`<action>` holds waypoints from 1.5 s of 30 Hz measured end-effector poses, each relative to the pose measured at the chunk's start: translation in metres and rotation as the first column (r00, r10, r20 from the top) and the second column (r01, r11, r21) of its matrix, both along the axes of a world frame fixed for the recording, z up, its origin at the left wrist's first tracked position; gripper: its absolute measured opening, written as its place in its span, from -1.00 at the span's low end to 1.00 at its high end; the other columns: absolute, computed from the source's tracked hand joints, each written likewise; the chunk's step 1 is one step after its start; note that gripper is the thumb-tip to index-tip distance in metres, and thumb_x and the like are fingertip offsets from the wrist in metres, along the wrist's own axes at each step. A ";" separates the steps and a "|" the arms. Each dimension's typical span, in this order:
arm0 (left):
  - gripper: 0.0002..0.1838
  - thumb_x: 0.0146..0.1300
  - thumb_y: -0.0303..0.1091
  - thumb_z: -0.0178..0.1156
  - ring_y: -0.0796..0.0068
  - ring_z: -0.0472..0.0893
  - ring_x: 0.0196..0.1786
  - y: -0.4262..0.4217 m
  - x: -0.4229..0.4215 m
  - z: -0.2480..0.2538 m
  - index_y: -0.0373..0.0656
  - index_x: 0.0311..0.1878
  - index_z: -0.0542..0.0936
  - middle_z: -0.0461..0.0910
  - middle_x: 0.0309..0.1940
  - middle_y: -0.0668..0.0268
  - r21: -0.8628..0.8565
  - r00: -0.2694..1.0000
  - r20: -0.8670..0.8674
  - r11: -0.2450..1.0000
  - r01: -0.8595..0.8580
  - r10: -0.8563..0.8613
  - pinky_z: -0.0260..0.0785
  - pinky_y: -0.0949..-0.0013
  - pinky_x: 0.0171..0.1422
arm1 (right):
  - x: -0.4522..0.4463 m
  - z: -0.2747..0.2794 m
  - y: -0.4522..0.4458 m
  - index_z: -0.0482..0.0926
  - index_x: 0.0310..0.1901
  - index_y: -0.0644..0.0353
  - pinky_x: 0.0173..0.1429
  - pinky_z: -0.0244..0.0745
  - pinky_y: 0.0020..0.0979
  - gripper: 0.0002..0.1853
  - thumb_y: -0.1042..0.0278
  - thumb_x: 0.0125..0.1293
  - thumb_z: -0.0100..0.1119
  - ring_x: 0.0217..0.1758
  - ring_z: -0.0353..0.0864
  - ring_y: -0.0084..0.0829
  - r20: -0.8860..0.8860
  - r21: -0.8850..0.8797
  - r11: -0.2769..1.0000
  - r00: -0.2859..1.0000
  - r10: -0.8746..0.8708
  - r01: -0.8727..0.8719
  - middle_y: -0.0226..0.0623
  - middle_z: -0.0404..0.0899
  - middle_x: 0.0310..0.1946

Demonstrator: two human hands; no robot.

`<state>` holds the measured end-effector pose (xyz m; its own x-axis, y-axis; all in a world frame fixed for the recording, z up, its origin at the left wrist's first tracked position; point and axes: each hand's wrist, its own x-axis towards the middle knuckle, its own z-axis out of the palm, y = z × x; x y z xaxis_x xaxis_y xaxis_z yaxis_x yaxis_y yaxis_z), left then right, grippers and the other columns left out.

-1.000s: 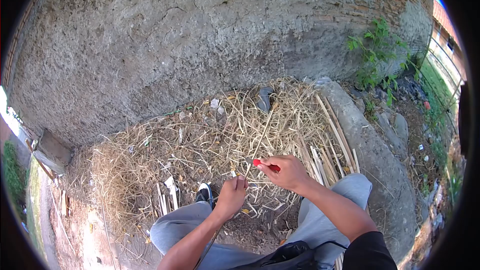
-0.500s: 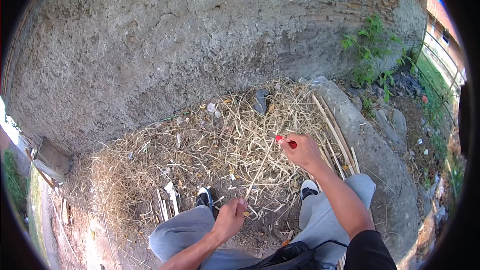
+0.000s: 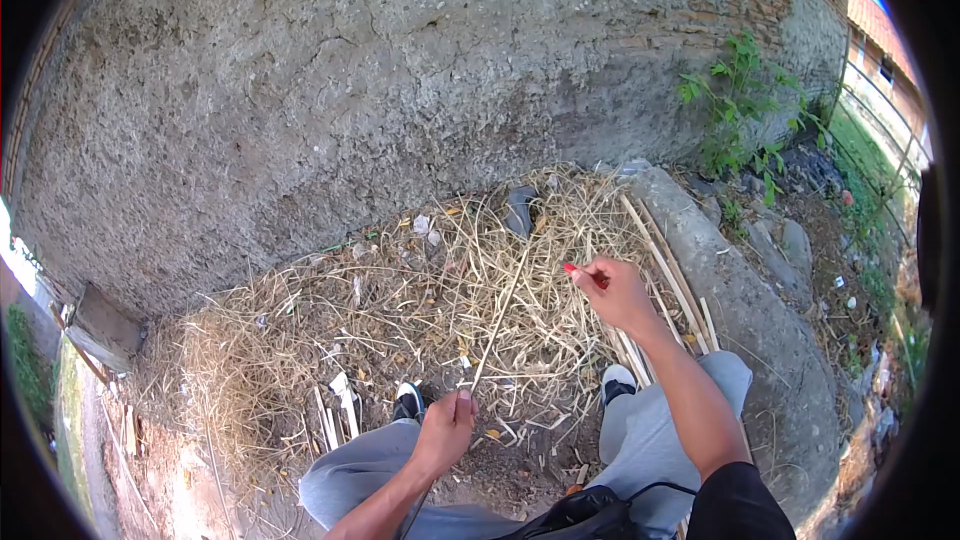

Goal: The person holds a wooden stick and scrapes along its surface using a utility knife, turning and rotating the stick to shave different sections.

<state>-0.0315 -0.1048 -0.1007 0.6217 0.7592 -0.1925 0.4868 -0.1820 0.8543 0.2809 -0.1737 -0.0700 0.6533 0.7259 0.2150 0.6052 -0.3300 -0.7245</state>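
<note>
My left hand [image 3: 445, 432] is closed around a long thin strip [image 3: 502, 312], low in the middle near my left knee. The strip slants up and to the right over the straw, and part of it runs down behind the hand. My right hand [image 3: 614, 294] is closed on a small red-handled knife [image 3: 571, 268], of which mainly the handle end shows; its blade cannot be made out. That hand is right of the strip and apart from it, over pale shavings [image 3: 560, 330].
A rough wall [image 3: 400, 80] rises beyond the shavings. Long wooden strips [image 3: 668, 265] lie beside a large stone slab [image 3: 745, 310] at right. A dark grey object [image 3: 520, 211] rests near the wall. My shoes [image 3: 408, 401] stand on the ground. A leafy plant [image 3: 738, 100] grows at upper right.
My right hand with the knife has moved up and right, away from my left hand and off the strip. My left hand has dropped slightly and still grips the strip.
</note>
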 end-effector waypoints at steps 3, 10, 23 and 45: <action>-0.56 0.57 -0.14 -0.15 0.66 0.30 -0.57 -0.005 0.007 -0.004 -0.25 -0.34 0.50 0.37 -0.65 0.42 0.053 0.998 0.016 0.997 0.059 -0.060 0.18 0.42 -0.47 | -0.026 -0.006 -0.003 0.65 -0.34 0.22 -0.34 0.50 -0.23 -0.74 0.17 0.30 0.28 -0.52 0.64 -0.19 -0.028 0.056 0.982 0.983 0.181 -0.180 -0.16 0.62 -0.59; -0.58 0.55 -0.17 -0.12 0.30 0.44 -0.49 -0.006 0.011 -0.002 -0.29 -0.34 0.50 0.45 -0.60 0.19 0.119 0.997 0.028 0.990 0.074 -0.078 0.29 0.24 -0.35 | -0.026 -0.007 0.009 0.65 -0.38 0.11 -0.39 0.46 -0.20 -0.73 0.07 0.31 0.26 -0.53 0.62 -0.16 0.124 0.065 0.951 0.948 0.293 -0.303 -0.23 0.62 -0.58; -0.62 0.54 -0.21 -0.13 -0.12 0.56 -0.48 -0.035 -0.018 0.011 -0.30 -0.29 0.50 0.52 -0.56 -0.05 0.152 0.984 -0.120 0.977 0.149 -0.132 0.38 0.07 -0.32 | 0.033 -0.039 0.013 0.65 -0.33 0.12 -0.29 0.52 -0.11 -0.72 0.07 0.33 0.21 -0.43 0.66 -0.10 0.198 -0.251 0.967 0.980 0.001 0.049 -0.16 0.65 -0.52; -0.62 0.54 -0.20 -0.07 0.40 0.45 -0.60 -0.013 -0.005 0.006 -0.28 -0.34 0.52 0.43 -0.67 0.19 0.067 0.996 -0.058 0.995 0.077 -0.074 0.31 0.24 -0.41 | -0.006 -0.025 0.011 0.64 -0.34 0.14 -0.28 0.50 -0.18 -0.75 0.12 0.28 0.30 -0.45 0.64 -0.13 0.110 0.046 0.961 0.958 0.265 -0.271 -0.21 0.64 -0.52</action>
